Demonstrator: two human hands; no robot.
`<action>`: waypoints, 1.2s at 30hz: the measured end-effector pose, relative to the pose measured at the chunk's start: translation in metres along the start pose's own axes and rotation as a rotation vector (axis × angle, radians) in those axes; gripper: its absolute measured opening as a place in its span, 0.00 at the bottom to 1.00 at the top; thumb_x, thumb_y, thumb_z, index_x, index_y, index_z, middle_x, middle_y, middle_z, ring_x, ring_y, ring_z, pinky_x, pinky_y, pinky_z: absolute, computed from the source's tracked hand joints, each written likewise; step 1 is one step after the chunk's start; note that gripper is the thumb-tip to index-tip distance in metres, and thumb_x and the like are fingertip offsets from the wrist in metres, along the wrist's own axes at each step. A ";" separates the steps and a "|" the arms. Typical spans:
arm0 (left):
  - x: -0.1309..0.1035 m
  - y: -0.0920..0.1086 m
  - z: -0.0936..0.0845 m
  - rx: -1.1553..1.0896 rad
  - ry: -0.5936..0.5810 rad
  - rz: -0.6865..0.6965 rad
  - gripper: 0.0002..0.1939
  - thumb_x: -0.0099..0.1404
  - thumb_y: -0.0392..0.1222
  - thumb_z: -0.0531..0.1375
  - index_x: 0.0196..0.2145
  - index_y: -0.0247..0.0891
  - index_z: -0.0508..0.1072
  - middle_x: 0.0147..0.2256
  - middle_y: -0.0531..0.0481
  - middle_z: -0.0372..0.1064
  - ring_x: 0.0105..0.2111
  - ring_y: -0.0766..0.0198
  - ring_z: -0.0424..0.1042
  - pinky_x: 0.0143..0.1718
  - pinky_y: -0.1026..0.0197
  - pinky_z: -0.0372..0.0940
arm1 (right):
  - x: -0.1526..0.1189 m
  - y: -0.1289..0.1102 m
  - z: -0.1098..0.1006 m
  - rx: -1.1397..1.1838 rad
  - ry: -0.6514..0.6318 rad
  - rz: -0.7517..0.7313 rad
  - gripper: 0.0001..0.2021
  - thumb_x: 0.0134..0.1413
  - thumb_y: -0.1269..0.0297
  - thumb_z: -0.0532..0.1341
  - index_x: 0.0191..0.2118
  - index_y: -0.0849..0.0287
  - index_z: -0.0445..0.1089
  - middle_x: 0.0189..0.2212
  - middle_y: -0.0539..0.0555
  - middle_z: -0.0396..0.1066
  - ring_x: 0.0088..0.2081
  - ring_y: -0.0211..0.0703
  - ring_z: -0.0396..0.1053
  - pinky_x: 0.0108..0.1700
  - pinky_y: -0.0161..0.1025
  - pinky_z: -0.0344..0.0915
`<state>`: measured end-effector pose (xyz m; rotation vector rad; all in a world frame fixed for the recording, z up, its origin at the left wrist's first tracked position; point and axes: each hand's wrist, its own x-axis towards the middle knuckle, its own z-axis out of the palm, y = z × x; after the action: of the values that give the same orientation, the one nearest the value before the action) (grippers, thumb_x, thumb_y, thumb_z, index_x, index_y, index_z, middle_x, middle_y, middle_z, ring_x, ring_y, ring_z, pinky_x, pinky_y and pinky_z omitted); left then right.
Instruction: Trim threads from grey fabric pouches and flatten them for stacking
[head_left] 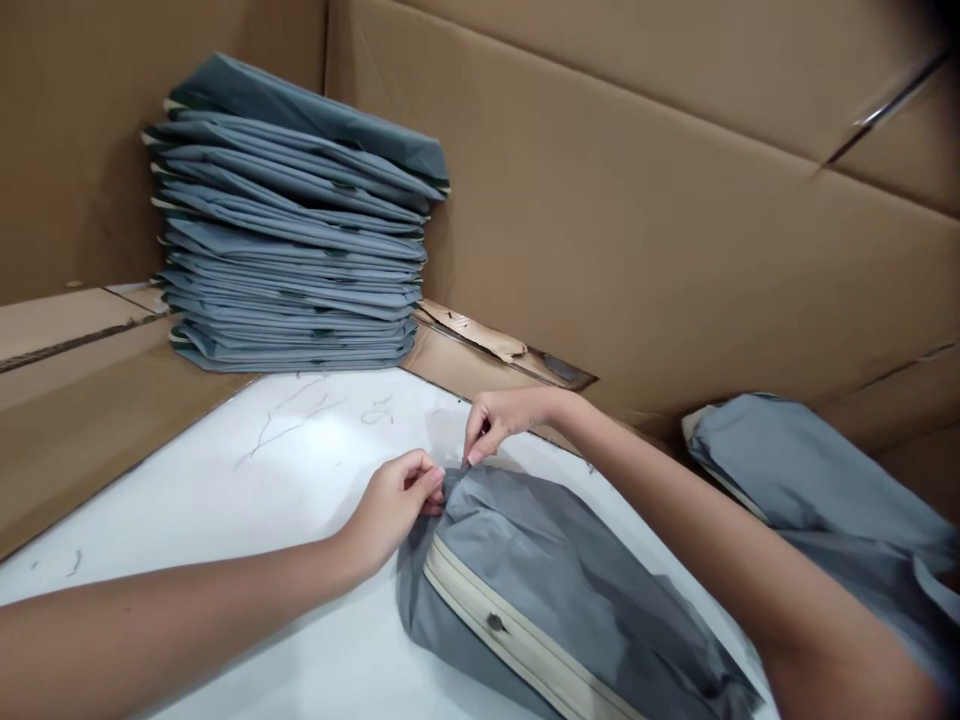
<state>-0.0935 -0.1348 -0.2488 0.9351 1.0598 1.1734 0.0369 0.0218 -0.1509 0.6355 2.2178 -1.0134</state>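
Observation:
A grey fabric bag (555, 540) with a cream zipper (510, 630) along its side lies on the white board. The zipper's dark pull shows near the middle of the strip. My left hand (401, 505) pinches the fabric at the bag's far end, fingers curled in. Just to the right and a little higher, my right hand (499, 425) has thumb and forefinger pressed together on the same end of the cloth. Exactly what edge or fold lies between the fingertips is too small to make out.
A tall stack of folded blue-grey fabric pieces (300, 240) stands at the back left. More grey fabric (810, 470) lies at the right. Large cardboard walls (637, 220) rise behind. The white board (300, 450) carries pen marks, with cardboard strips along its edges.

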 end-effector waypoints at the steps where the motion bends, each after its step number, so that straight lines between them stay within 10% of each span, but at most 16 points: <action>1: 0.000 0.000 0.000 0.003 0.000 0.002 0.17 0.54 0.52 0.58 0.23 0.34 0.61 0.22 0.55 0.60 0.25 0.72 0.63 0.28 0.69 0.61 | 0.002 0.001 0.000 0.003 -0.026 0.000 0.30 0.38 0.44 0.60 0.39 0.68 0.73 0.23 0.50 0.67 0.25 0.23 0.58 0.29 0.23 0.53; 36: -0.003 0.002 0.002 -0.001 0.047 -0.025 0.16 0.54 0.50 0.58 0.23 0.35 0.60 0.22 0.55 0.61 0.24 0.72 0.64 0.29 0.67 0.63 | 0.018 0.003 0.006 0.040 -0.079 -0.035 0.25 0.38 0.45 0.61 0.28 0.68 0.67 0.20 0.45 0.60 0.24 0.21 0.51 0.28 0.24 0.48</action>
<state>-0.0922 -0.1374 -0.2460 0.8952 1.1060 1.1800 0.0282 0.0217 -0.1678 0.5658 2.1513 -1.0843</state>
